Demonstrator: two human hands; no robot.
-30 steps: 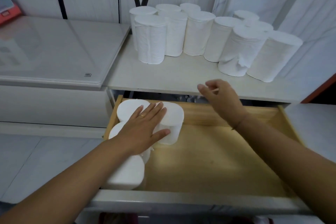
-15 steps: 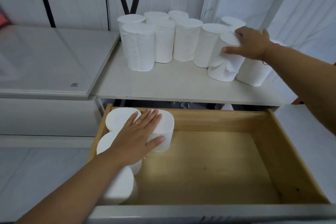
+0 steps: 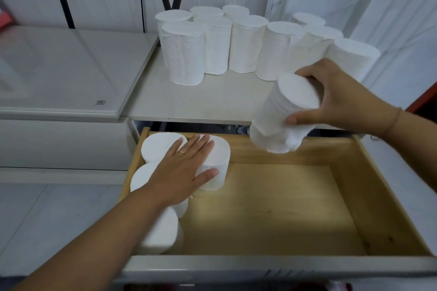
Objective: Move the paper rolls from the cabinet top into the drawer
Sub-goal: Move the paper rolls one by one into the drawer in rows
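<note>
While left hand (image 3: 182, 172) lies flat, right hand (image 3: 340, 99) grips paper roll (image 3: 283, 118); logo (image 3: 101, 102) unreadable.

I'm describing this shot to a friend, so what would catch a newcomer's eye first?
The right hand grips a white cylindrical paper roll, tilted in mid-air over the back edge of the open light wooden drawer. Behind it, a cluster of upright white paper rolls crowds the pale cabinet top. The left hand lies flat on the rolls at the drawer's left side.
</note>
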